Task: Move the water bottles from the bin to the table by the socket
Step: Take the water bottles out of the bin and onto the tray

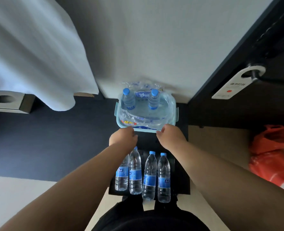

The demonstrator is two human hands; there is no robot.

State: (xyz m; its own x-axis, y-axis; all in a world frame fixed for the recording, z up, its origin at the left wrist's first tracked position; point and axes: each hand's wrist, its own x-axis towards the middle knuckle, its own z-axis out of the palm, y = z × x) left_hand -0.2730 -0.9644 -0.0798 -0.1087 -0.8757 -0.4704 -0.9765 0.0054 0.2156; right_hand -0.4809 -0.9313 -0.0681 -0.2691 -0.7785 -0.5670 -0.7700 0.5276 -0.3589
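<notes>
A light blue bin point(176, 114) lined with clear plastic wrap stands on the floor against the white wall. Two water bottles with blue caps stand upright in it, one at the left point(128, 99) and one at the right point(153, 100). Both my hands reach the bin's near rim: my left hand point(123, 136) at its left corner, my right hand point(169, 136) at its right corner, fingers curled at the edge. Several more water bottles point(149, 175) stand in a row on a small black table point(182, 185) below my arms.
A dark door with a handle and a white hanger tag point(236, 82) is at the right. An orange plastic bag point(274, 155) lies on the floor at right. White fabric point(29, 55) hangs at upper left above a grey tissue box point(6, 101).
</notes>
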